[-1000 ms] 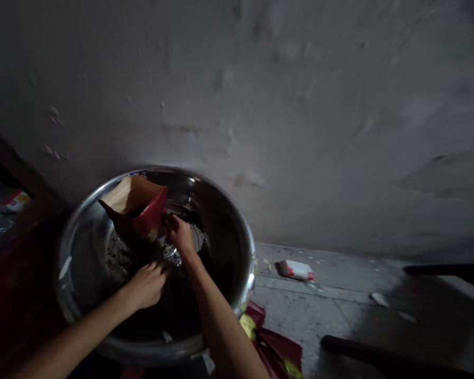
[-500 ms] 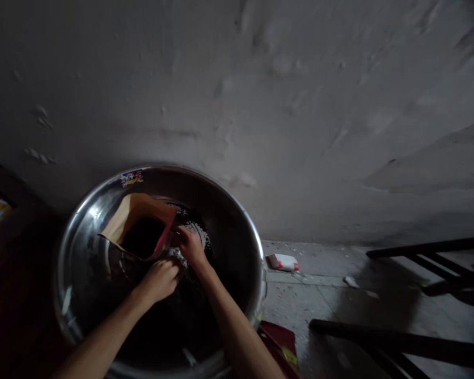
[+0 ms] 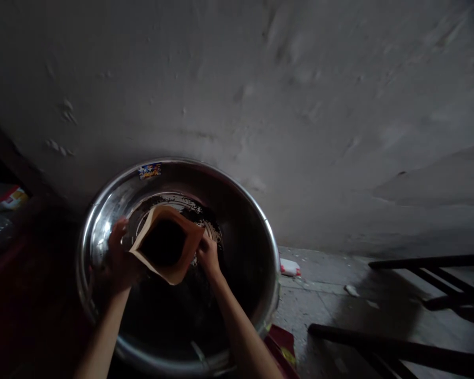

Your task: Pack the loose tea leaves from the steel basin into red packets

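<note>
A brown paper pouch (image 3: 189, 252) stands with its mouth open towards me inside a large shiny metal basin (image 3: 266, 226). The pouch's inside is dark, so its contents cannot be made out. My right hand (image 3: 208, 256) pinches the pouch's right edge. Beside its left edge is my left hand (image 3: 118, 263), blurred, with fingers apart and apparently not gripping the paper. Dark loose bits (image 3: 197, 213) lie scattered over the basin floor behind the pouch.
The basin stands close to a rough grey wall (image 3: 237, 105). To the right are a white and red packet (image 3: 289, 267) on the floor and dark bars of furniture (image 3: 418, 263). A dark red bag (image 3: 282, 339) lies by the basin's lower right; packaging (image 3: 13, 197) sits at far left.
My left hand has moved from the front of the pouch to its left side and opened. The pouch has turned and shifted right, with my right hand still at its right edge.
</note>
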Tool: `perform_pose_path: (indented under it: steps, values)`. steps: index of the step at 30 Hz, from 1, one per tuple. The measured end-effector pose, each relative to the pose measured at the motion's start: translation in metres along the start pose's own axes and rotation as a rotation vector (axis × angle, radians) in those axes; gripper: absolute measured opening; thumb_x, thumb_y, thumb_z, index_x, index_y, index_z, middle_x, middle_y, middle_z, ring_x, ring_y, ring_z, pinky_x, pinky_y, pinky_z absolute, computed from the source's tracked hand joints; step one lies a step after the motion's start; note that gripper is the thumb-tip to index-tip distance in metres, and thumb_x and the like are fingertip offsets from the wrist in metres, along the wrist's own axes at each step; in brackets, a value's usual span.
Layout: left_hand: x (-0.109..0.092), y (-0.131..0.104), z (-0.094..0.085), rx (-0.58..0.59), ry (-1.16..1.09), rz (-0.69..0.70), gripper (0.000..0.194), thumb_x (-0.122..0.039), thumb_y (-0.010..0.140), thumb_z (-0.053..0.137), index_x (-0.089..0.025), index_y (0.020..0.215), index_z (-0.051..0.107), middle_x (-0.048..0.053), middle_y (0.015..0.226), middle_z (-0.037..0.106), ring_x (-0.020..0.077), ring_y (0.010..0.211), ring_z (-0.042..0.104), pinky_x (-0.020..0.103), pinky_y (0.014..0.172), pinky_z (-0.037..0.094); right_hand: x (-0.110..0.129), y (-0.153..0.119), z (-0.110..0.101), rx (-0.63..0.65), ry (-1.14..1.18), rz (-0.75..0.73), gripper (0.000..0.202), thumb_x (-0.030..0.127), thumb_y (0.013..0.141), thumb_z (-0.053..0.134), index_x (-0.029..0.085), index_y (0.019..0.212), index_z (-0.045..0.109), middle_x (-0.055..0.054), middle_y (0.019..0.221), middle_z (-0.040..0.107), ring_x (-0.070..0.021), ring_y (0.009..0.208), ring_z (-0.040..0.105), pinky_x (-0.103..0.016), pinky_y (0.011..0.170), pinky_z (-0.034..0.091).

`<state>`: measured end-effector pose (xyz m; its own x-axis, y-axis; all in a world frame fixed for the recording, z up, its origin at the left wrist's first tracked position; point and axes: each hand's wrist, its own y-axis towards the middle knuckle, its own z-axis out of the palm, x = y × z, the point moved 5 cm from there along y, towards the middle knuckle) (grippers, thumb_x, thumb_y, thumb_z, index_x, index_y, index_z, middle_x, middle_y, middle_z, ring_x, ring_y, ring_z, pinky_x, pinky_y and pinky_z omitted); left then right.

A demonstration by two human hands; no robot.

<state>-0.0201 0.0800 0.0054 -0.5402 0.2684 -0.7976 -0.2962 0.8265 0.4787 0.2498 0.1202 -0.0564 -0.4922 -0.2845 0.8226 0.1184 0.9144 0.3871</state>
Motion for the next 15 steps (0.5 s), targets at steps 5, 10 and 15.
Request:
perform_pose_path:
  steps: [5,10,15]
  values:
    - [-0.004,0.003,0.017,0.167,0.082,-0.219,0.030,-0.047,0.085,0.054,-0.021,0.085,0.070,0.001,0.058,0.056,0.0183,0.053,0.053,0.028,0.044,0.037,0.011,-0.003,-0.006,0.010,-0.071,0.022,0.023,0.025,0.087,0.051,0.018,0.093,0.073,-0.010,0.095,0.073,-0.0226,0.087,0.065,-0.034,0.080,0.051]
    - [-0.006,0.001,0.005,-0.026,0.128,-0.232,0.038,-0.050,0.087,0.051,-0.018,0.075,0.066,0.000,0.056,0.052,0.0138,0.051,0.046,0.025,0.046,0.027,0.044,-0.047,-0.080,-0.416,-0.519,0.087,0.032,0.031,0.097,0.046,0.019,0.120,0.066,-0.016,0.132,0.061,-0.0316,0.131,0.046,-0.053,0.111,0.031]
    - [0.002,-0.003,-0.016,-0.178,0.136,-0.182,0.047,-0.057,0.089,0.046,-0.018,0.068,0.059,-0.003,0.052,0.044,0.0122,0.051,0.038,0.026,0.050,0.028,0.016,-0.154,-0.128,-0.605,-0.302,0.508,0.104,0.066,0.069,0.072,0.008,0.147,0.035,-0.027,0.146,0.043,-0.0435,0.138,0.037,-0.058,0.112,0.033]
